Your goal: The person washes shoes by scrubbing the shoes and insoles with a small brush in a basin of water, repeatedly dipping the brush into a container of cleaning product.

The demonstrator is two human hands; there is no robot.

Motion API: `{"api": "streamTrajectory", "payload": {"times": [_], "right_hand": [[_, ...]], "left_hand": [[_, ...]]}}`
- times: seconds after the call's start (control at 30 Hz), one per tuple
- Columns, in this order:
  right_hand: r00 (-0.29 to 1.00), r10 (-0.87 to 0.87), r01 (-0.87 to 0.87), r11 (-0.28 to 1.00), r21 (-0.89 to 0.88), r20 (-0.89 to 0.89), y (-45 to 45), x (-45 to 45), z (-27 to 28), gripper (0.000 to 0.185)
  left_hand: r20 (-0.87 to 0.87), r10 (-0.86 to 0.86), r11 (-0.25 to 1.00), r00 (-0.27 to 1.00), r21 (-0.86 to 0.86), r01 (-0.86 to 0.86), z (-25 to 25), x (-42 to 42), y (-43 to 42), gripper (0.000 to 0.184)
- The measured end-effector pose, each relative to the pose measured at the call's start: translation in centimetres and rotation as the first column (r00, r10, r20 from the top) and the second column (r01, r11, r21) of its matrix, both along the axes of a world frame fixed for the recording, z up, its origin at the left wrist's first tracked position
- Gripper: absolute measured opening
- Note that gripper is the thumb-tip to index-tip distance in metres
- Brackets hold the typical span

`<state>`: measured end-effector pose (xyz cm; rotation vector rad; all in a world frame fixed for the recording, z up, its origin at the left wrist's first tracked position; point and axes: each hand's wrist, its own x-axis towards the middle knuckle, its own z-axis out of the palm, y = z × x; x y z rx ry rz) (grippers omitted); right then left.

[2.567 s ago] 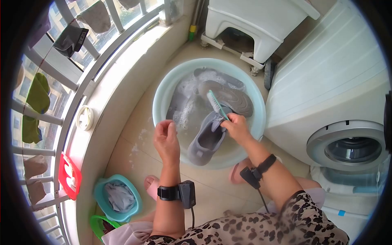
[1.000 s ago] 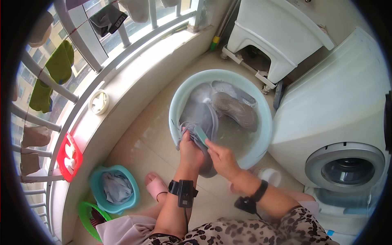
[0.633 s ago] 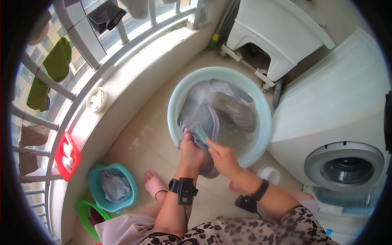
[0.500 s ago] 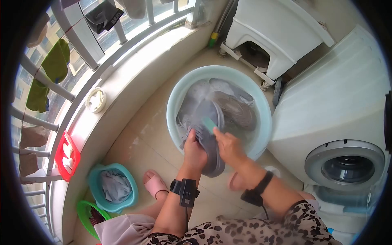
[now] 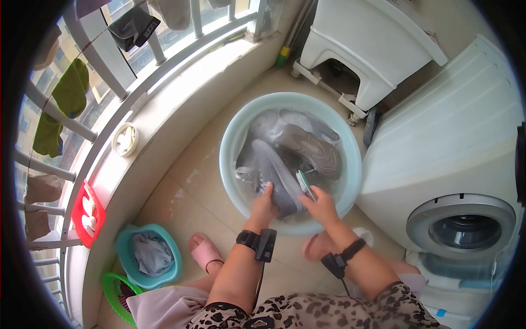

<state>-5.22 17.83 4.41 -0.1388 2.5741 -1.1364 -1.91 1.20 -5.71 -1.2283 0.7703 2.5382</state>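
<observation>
A large pale-blue basin (image 5: 230,186) on the floor holds soapy water and grey shoes. My left hand (image 5: 264,207) is closed around the near end of a grey shoe (image 5: 276,175), which lies slanted in the basin. My right hand (image 5: 322,208) grips a small green scrub brush (image 5: 304,184), its white bristles showing beside the shoe's right edge. Behind, another grey shoe (image 5: 312,149) lies with its patterned sole up. More grey material (image 5: 304,120) sits in the suds at the back; its outline is partly hidden.
A white washing machine (image 5: 433,148) with a round door stands at the right, below a white sink base (image 5: 367,49). A teal tub (image 5: 178,266) with cloth and a green basket (image 5: 112,293) sit lower left. A red tray (image 5: 82,219) rests on the ledge.
The held shoe has gone lower into the basin and turned. My right hand has moved slightly down and right, taking the brush from the shoe's upper to its right edge.
</observation>
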Motion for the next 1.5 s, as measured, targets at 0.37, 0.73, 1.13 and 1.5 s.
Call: {"api": "streamTrajectory", "payload": {"times": [0.37,0.73,1.13,1.5], "right_hand": [[0.975,0.199,-0.223,0.893,0.391,0.103,-0.9,0.4,-5.9,0.04],[0.975,0.15,-0.211,0.862,0.46,0.165,1.5,-1.2,-5.8,0.028],[0.939,0.263,-0.227,0.958,0.174,-0.224,-0.4,0.3,-2.3,0.035],[0.887,-0.292,0.384,0.897,-0.219,0.357,-1.3,0.6,1.1,0.04]], "left_hand": [[0.353,-0.638,-0.324,0.684,-0.929,0.178,3.8,-0.4,-0.4,0.084],[0.422,-0.812,-0.144,0.402,-0.814,0.563,0.6,-6.2,-1.6,0.063],[0.212,-0.164,-0.357,0.963,-0.923,0.143,3.0,-6.7,-5.5,0.034],[-0.158,-0.24,0.954,0.958,-0.22,0.203,7.2,0.7,-1.3,0.015]]}}
